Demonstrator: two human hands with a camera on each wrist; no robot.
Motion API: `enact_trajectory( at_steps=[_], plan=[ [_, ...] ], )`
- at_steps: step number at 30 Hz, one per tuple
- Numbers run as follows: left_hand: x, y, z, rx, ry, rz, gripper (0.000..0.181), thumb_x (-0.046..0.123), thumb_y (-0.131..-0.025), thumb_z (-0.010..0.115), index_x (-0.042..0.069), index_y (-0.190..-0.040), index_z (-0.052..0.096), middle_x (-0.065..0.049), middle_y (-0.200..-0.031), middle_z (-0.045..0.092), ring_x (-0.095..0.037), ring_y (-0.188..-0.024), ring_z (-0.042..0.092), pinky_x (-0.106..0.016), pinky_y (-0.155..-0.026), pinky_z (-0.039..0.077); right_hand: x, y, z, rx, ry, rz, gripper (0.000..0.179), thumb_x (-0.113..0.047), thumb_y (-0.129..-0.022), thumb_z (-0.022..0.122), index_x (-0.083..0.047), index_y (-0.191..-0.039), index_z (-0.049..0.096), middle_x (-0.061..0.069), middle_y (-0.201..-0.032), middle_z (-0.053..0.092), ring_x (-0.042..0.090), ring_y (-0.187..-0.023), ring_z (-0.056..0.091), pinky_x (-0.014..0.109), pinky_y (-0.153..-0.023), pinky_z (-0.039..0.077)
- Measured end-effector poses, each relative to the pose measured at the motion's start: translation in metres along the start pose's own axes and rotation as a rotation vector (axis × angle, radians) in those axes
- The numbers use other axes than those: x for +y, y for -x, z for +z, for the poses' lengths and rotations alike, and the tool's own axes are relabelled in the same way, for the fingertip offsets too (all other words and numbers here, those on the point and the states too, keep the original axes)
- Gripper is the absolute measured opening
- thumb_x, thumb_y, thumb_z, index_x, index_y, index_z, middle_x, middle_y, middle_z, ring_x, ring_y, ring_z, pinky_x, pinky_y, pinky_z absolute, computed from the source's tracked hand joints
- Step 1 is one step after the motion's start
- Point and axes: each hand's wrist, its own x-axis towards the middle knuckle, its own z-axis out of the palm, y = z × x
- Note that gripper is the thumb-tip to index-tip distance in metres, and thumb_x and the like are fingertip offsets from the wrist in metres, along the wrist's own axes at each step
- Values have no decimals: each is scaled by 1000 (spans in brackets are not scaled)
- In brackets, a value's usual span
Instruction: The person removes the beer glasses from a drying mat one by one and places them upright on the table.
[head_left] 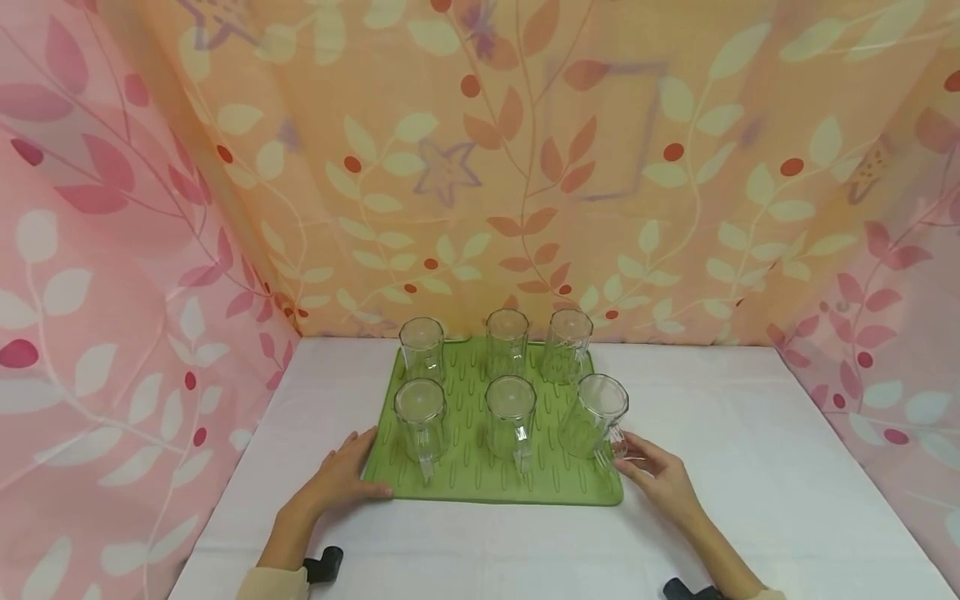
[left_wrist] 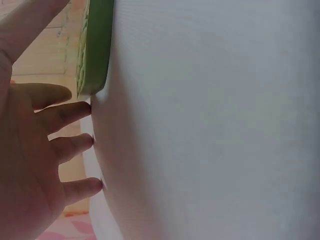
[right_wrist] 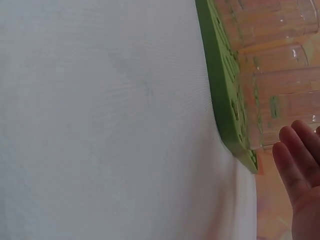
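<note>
Several clear glass mugs stand in two rows on a green drying mat [head_left: 465, 487], apparently upside down. At the mat's front left corner lies my left hand [head_left: 341, 475], fingers spread and thumb along the front edge. The left wrist view shows that hand's [left_wrist: 35, 155] fingers extended beside the mat's corner [left_wrist: 97, 60]. My right hand [head_left: 663, 479] is by the handle of the front right mug [head_left: 588, 425], holding nothing that I can make out. In the right wrist view its fingers [right_wrist: 295, 165] are straight, close to the glass; the thumb is hidden.
A white cloth [head_left: 720, 417] covers the table beneath the mat. Patterned orange fabric [head_left: 517, 208] hangs behind, and pink fabric [head_left: 112, 292] closes off the left side, with more on the right. Black wrist mounts [head_left: 324, 567] sit on both forearms.
</note>
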Motion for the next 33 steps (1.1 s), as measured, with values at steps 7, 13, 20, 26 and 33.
enact_trajectory(
  at_steps=[7,13,20,26,33],
  plan=[
    [5,1,-1,-23,13,-14,111,44,-66,86,-6,-148,31,-27,-152,35,-50,-144,22,-74,-111,16,-2,2,3,-14,-69,45,35,7,-85,66,18,-118,59,5,-97,75,-4,-85,67,12,-75,56],
    [6,2,-2,-18,23,-18,109,39,-65,88,-5,-148,32,-27,-152,36,-50,-144,23,-73,-112,16,-4,2,8,15,-90,47,29,9,-85,66,19,-111,61,-21,-102,70,-9,-88,65,9,-78,54],
    [6,2,-1,-19,24,-27,110,38,-64,89,-5,-148,33,-26,-152,36,-48,-144,23,-72,-113,15,-8,3,12,62,-64,91,21,6,-85,68,15,-103,66,-10,-100,73,-9,-86,65,9,-76,54],
    [5,2,-1,-16,19,-32,111,37,-64,89,-6,-148,32,-26,-153,35,-47,-145,22,-72,-114,14,-7,2,16,105,-80,105,19,7,-83,69,16,-100,67,-10,-97,74,-8,-84,66,10,-75,55],
    [4,1,1,-10,20,-36,110,35,-63,89,-6,-148,32,-27,-153,35,-47,-145,23,-70,-115,15,-5,1,19,166,-3,91,17,9,-81,71,9,-97,70,17,-93,74,-7,-80,66,9,-72,54]
  ],
)
